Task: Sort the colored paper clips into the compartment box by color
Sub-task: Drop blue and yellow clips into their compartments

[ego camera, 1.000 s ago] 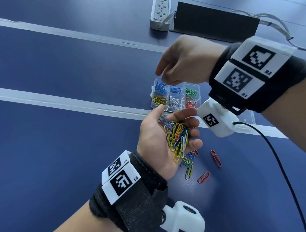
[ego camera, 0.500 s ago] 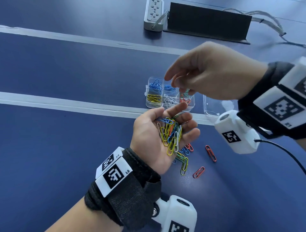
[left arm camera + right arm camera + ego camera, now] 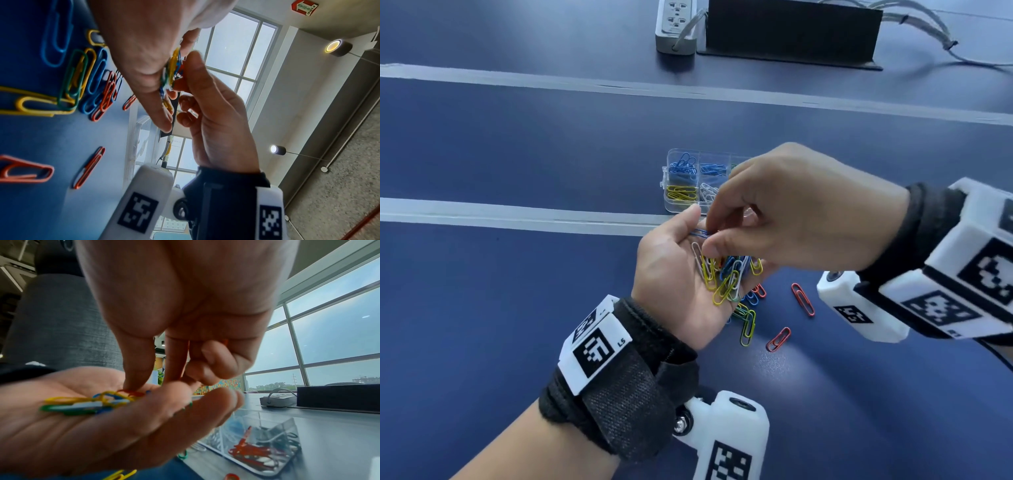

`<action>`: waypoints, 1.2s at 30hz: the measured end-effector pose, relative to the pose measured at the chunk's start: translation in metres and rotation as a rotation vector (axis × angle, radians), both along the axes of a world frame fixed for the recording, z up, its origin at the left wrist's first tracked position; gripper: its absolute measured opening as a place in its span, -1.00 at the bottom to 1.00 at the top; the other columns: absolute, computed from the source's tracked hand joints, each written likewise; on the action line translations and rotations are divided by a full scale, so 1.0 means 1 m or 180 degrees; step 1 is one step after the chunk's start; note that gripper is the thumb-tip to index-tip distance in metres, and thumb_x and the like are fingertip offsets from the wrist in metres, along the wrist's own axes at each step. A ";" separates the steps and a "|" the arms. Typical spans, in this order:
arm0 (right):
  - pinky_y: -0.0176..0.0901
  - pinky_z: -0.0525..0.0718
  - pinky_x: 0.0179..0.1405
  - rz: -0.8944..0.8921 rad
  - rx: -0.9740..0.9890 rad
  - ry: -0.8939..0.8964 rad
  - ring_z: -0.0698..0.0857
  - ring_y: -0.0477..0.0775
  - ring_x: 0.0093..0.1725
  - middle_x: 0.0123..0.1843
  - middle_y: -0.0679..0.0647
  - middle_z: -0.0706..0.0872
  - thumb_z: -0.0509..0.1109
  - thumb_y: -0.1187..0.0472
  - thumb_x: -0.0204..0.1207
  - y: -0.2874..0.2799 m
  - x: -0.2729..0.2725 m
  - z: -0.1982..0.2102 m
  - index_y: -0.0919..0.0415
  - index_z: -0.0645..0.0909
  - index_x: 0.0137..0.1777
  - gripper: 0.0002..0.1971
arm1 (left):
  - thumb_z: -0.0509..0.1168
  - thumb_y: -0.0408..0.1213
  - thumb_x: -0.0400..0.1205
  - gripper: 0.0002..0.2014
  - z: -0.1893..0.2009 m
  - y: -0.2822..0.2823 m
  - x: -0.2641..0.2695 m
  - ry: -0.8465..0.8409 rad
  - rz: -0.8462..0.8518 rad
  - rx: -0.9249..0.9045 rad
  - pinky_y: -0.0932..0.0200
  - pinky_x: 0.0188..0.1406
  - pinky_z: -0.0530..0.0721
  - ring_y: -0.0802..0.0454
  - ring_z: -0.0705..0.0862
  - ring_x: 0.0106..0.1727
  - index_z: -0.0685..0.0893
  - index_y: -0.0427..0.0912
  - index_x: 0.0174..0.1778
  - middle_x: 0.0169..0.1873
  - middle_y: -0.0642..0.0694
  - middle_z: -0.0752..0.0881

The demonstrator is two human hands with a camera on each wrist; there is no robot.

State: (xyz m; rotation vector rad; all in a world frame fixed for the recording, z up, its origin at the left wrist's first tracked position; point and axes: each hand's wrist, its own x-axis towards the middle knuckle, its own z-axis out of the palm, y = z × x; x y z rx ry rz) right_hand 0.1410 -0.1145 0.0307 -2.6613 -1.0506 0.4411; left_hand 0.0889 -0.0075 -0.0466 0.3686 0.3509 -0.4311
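Observation:
My left hand (image 3: 671,274) is palm up and cupped around a pile of mixed paper clips (image 3: 726,277) in yellow, blue, white, green and red. My right hand (image 3: 710,236) reaches down into that pile. In the right wrist view its thumb and forefinger pinch a red clip (image 3: 131,391) on top of the pile (image 3: 86,402). The clear compartment box (image 3: 681,181) stands just beyond both hands. It holds blue clips (image 3: 683,164), yellow clips (image 3: 681,193) and white clips (image 3: 708,192). Its right side is hidden in the head view. The right wrist view shows red clips (image 3: 251,451) in it.
Loose clips lie on the blue table under my hands: two red ones (image 3: 803,298) (image 3: 778,339) and a yellow-green cluster (image 3: 748,325). A power strip (image 3: 676,27), a black panel (image 3: 791,31) and cables (image 3: 928,31) are at the far edge. White tape lines (image 3: 517,214) cross the table.
My right hand came back from above the box and lowered its thumb and forefinger into the pile. My left hand stayed cupped with the clips.

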 end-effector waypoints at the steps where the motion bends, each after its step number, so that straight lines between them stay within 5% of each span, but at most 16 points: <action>1: -0.04 0.66 -0.13 0.0002 -0.0009 -0.0010 0.67 -0.04 -0.22 -0.26 -0.06 0.73 0.39 -0.15 0.37 0.002 0.000 -0.002 -0.04 0.76 -0.13 -0.75 | -0.04 -0.07 0.71 -0.50 0.000 0.000 0.000 0.0005 0.0003 -0.0012 -0.26 -0.11 0.70 -0.14 0.73 -0.10 0.74 -0.30 -0.14 -0.20 -0.20 0.77; 6: -0.27 0.62 -0.26 -0.0154 0.0255 -0.0013 0.63 -0.11 -0.29 -0.32 -0.06 0.76 0.42 0.06 0.40 0.005 0.005 -0.003 0.03 0.76 -0.20 -0.89 | -0.04 -0.03 0.70 -0.48 0.000 0.002 0.001 -0.0060 0.0007 -0.0014 -0.28 0.01 0.67 -0.24 0.66 0.12 0.67 -0.37 0.13 0.21 -0.34 0.65; 8: -0.37 0.59 -0.15 -0.0217 0.0352 0.0109 0.62 -0.22 -0.26 -0.39 -0.09 0.73 0.42 0.11 0.40 0.004 0.008 -0.001 0.07 0.76 -0.23 -0.90 | -0.04 -0.07 0.70 -0.48 0.000 0.003 0.001 -0.0135 0.0040 -0.0116 -0.31 0.05 0.66 -0.25 0.67 0.12 0.70 -0.39 0.08 0.16 -0.36 0.68; 11: -0.54 0.49 -0.36 -0.0190 0.0454 -0.0025 0.56 -0.35 -0.41 -0.57 -0.23 0.57 0.42 0.10 0.37 0.003 0.012 0.000 0.04 0.73 -0.27 -0.92 | -0.06 -0.11 0.72 -0.50 0.000 0.003 0.001 -0.0182 0.0099 -0.0188 -0.33 0.08 0.64 -0.25 0.70 0.07 0.69 -0.41 0.06 0.05 -0.34 0.72; 14: -0.46 0.51 -0.40 -0.0272 0.0799 0.0079 0.61 -0.20 -0.42 -0.47 -0.13 0.67 0.41 0.16 0.32 -0.001 0.016 0.002 0.04 0.71 -0.25 -0.94 | -0.07 -0.12 0.71 -0.51 -0.001 0.003 0.002 -0.0147 0.0111 -0.0271 -0.34 0.13 0.60 -0.31 0.71 0.10 0.65 -0.43 0.10 0.06 -0.36 0.72; 17: -0.16 0.65 -0.22 -0.0270 0.0940 0.0329 0.71 -0.06 -0.30 -0.28 -0.02 0.76 0.35 0.25 0.39 -0.010 0.019 0.002 -0.01 0.70 -0.02 -0.78 | -0.05 -0.13 0.70 -0.54 0.000 0.005 0.003 -0.0068 0.0174 -0.0305 -0.35 0.11 0.60 -0.30 0.76 0.00 0.62 -0.42 0.12 -0.01 -0.35 0.75; 21: 0.02 0.67 -0.10 -0.0101 0.0857 0.0447 0.73 -0.03 -0.20 -0.18 -0.01 0.72 0.23 0.34 0.49 -0.023 0.016 0.001 -0.09 0.69 0.02 -0.67 | -0.09 -0.13 0.68 -0.51 0.000 0.006 0.003 -0.0080 0.0070 -0.0311 -0.30 0.23 0.54 -0.30 0.65 0.23 0.57 -0.37 0.28 0.25 -0.35 0.66; 25: -0.26 0.59 -0.22 0.0270 0.0739 0.0237 0.71 -0.03 -0.22 -0.16 -0.02 0.68 0.22 0.33 0.40 -0.031 0.011 0.000 0.02 0.76 -0.07 -0.68 | -0.08 -0.13 0.69 -0.48 -0.002 0.007 0.004 -0.0072 0.0030 -0.0322 -0.30 0.26 0.54 -0.32 0.62 0.29 0.44 -0.38 0.45 0.38 -0.36 0.55; 28: -0.24 0.59 -0.23 0.0508 0.0750 0.0160 0.71 -0.02 -0.23 -0.12 0.00 0.72 0.25 0.35 0.38 -0.036 0.007 -0.001 0.07 0.78 -0.10 -0.70 | -0.06 -0.14 0.68 -0.48 -0.004 0.007 0.005 -0.0107 0.0047 -0.0307 -0.26 0.20 0.61 -0.25 0.67 0.16 0.42 -0.37 0.47 0.23 -0.34 0.65; 33: -0.63 0.44 -0.10 0.0705 0.0784 0.0106 0.50 -0.52 -0.20 -0.10 -0.03 0.71 0.32 0.29 0.37 -0.036 0.003 -0.009 0.10 0.80 -0.13 -0.77 | -0.07 -0.12 0.65 -0.46 -0.005 0.007 0.004 -0.0130 0.0027 -0.0197 0.04 -0.01 0.67 -0.11 0.67 -0.09 0.43 -0.34 0.47 0.06 -0.25 0.68; 36: -0.30 0.65 -0.09 0.0657 0.0803 0.0139 0.63 -0.27 -0.20 -0.10 0.02 0.73 0.37 0.27 0.38 -0.032 0.002 -0.012 0.07 0.80 -0.06 -0.78 | -0.08 -0.12 0.65 -0.46 -0.005 0.005 0.003 -0.0023 0.0027 -0.0236 0.09 0.07 0.46 -0.06 0.54 -0.03 0.51 -0.37 0.40 0.05 -0.19 0.58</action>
